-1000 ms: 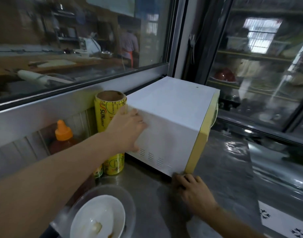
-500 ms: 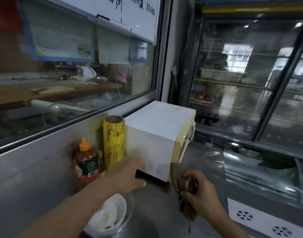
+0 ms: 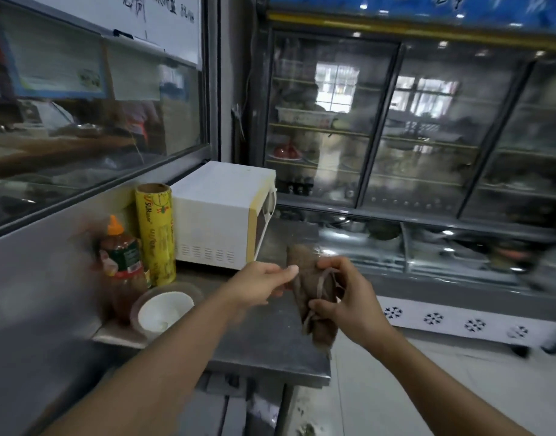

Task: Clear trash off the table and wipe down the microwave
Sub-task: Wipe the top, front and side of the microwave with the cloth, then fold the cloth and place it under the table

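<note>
Head view: right hand (image 3: 349, 297) fingers clenched round a brown cloth (image 3: 314, 297), held above the table (image 3: 270, 347) edge, well short of the microwave (image 3: 220, 215). Left hand (image 3: 258, 283) pinches the cloth's top. Risk: wiping could topple the nearby roll (image 3: 155, 234) or bottle (image 3: 122, 265).
</note>
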Available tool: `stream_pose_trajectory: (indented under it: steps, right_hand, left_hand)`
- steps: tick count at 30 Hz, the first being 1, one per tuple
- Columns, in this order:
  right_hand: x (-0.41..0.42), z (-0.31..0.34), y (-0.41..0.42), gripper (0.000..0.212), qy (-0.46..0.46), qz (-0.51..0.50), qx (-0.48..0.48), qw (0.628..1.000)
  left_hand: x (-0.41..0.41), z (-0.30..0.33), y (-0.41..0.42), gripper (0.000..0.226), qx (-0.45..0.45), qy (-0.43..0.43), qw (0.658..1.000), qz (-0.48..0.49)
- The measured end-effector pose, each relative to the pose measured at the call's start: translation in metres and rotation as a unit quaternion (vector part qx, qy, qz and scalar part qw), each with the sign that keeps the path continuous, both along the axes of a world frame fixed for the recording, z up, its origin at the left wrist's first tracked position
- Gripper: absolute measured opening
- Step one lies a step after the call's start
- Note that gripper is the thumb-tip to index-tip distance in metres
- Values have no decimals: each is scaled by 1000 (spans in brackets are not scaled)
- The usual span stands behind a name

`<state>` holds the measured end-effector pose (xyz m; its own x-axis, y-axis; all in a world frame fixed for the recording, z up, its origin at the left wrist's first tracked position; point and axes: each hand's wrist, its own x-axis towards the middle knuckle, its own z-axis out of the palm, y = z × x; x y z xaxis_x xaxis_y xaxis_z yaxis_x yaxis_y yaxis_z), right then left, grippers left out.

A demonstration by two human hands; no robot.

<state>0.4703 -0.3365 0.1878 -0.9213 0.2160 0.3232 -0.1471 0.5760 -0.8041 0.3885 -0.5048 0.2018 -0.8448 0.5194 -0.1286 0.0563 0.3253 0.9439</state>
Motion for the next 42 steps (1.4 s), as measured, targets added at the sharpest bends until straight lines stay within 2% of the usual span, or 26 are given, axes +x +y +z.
stream_pose_trajectory:
  steps: [4,7,9,12,14,17,18,20,23,24,26,27,30,33,35,37,40,42]
  right_hand:
    - [40,6,13,67,-4,-7,-7,1000]
    - [66,9,38,71,-16,-22,-63,998]
    - [81,12,61,68,-35,-30,-114,992]
    - [100,16,100,54,-76,-19,-143,987]
    - [110,15,126,41,-84,-26,-129,988]
    - [124,16,170,16,-69,-89,-76,991]
    - [129,15,187,13,-63,-110,-52,991]
    - [141,17,222,19,-48,-140,-18,989]
    - [160,24,279,20,-48,-130,-4,990]
    - [166,26,296,19,-50,-119,-8,992]
    - [178,29,328,17,-55,-104,-7,993]
    - [183,30,343,18,-58,-99,-3,993]
    - [194,37,386,23,-51,-95,8,994]
    - [200,37,426,29,-50,-108,29,992]
    - [199,31,448,31,-51,-127,55,989]
    - [193,24,467,31,-35,-155,60,986]
    - [173,17,496,21,-30,-180,-3,983]
    - [154,13,515,18,-46,-188,-27,981]
  left_hand:
    - [34,1,37,11,74,-52,996,3]
    - [53,2,63,16,136,-84,987,-9]
    - [64,3,80,17,138,-73,987,-24]
    - [78,3,113,15,115,-32,991,-58]
    - [88,3,141,14,105,-17,991,-77]
    - [105,2,188,15,103,5,990,-94]
    - [112,1,206,17,97,15,991,-92]
    - [124,-1,243,20,67,54,994,-70]
    - [143,0,298,21,51,93,993,-54]
    - [149,2,315,28,55,89,992,-68]
    - [158,4,347,56,47,86,988,-119]
    - [161,5,361,58,24,102,985,-140]
    - [167,7,397,24,-80,167,969,-165]
    - [164,5,425,18,-163,226,945,-169]
    - [158,4,445,16,-159,240,944,-160]
    - [147,5,462,18,-128,193,960,-158]
    - [125,5,484,7,-33,44,984,-168]
    - [108,1,502,11,18,-9,989,-146]
